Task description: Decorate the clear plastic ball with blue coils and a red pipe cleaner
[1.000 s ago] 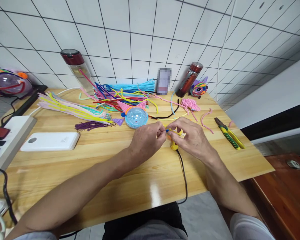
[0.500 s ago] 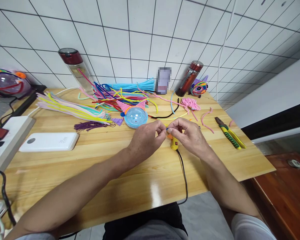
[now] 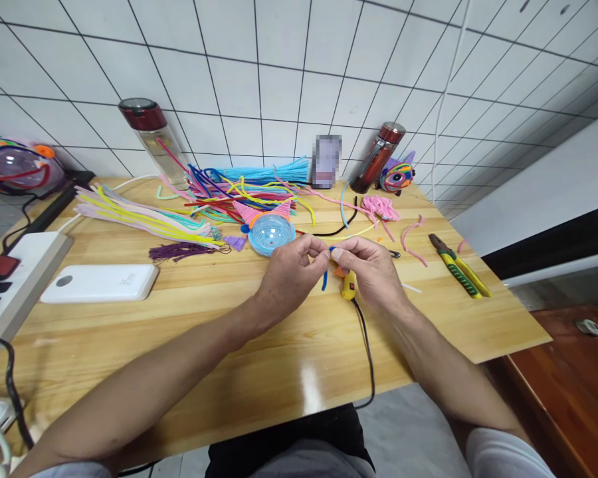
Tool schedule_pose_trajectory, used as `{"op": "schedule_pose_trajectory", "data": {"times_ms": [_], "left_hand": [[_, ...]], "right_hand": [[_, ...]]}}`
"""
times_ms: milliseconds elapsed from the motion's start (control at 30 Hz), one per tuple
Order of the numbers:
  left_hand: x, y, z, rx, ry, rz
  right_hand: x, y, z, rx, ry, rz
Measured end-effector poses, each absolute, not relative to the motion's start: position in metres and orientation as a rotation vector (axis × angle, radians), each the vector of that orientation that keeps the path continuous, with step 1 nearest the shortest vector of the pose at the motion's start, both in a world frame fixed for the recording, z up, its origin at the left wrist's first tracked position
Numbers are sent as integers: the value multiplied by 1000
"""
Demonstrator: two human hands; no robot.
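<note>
A blue strip (image 3: 324,281) is pinched by the closed fingers of both the left hand (image 3: 292,275) and the right hand (image 3: 376,269), to the right of the clear dome (image 3: 271,234) and nearer the body; one end is left dangling. The strip seems to be being shaped: it is best gripped close to the bend and worked with light, even pressure, so that kinks are avoided. The tip of the yellow glue gun (image 3: 349,285), right of the dome, is hidden, so brushing against it should be avoided.
</note>
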State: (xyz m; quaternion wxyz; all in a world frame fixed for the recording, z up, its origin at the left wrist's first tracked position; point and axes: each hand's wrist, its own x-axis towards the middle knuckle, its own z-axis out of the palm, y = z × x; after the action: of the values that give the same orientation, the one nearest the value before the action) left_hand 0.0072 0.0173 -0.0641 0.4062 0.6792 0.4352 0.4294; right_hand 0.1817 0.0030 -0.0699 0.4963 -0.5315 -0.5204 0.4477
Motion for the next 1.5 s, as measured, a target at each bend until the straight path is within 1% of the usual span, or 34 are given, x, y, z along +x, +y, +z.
{"op": "schedule_pose_trajectory", "data": {"times_ms": [67,133,300,400,500,733,833,933,1300,1500], "left_hand": [[7,20,-65,1721,1093,1058],[6,22,-65,1745,1090,1021],[4,22,-67,1959,1159,919],[5,19,-70,2142,1244,842],[6,15,-73,2272,1288,812],[7,11,-76,2365,1277,812],[7,11,-75,2339,1262,842],[6,13,-71,2257,1227,886],[5,13,-57,1984,1156,1048],[5,12,-56,1919,1129,1123]], "right_hand": [[189,5,-65,-1290,-1324,1117],[198,6,-57,-1292,-1425,1040],[211,0,-41,-1330,-1810,488],[208,-6,-41,-1269,-2045,297],[203,-9,-46,-1246,-2186,198],[203,-8,-51,-1259,-2281,133],[204,-7,-51,-1269,-2268,190],[205,-5,-51,-1288,-2179,339],[194,-2,-57,-1270,-1588,954],[182,-4,-63,-1180,-1270,1128]]}}
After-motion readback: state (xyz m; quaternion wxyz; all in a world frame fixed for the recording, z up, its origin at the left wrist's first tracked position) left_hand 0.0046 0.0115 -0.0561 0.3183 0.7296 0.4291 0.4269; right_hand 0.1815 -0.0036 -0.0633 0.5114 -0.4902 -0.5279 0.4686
